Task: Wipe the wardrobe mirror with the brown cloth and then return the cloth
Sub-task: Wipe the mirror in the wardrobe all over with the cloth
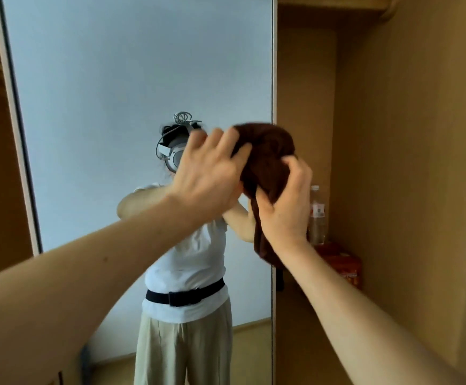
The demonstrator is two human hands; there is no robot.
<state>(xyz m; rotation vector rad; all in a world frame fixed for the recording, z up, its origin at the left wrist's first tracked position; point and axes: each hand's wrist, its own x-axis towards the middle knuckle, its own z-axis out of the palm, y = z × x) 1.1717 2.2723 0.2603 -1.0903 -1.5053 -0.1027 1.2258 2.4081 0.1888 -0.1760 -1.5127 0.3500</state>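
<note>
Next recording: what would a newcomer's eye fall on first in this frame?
The bunched brown cloth, mid-frame at the right edge of the wardrobe mirror: the right hand grips it from below with curled fingers, the left hand lays straighter fingers on its left side. Then the mirror's reflection of the person with raised arms. In the wooden compartment to the right stand a clear bottle and an orange pack.

Head-worn camera, close before the wardrobe mirror [109,79]
The single wide view faces the mirror nearly square-on from near; the wardrobe interior [365,162] lies right of it.
</note>
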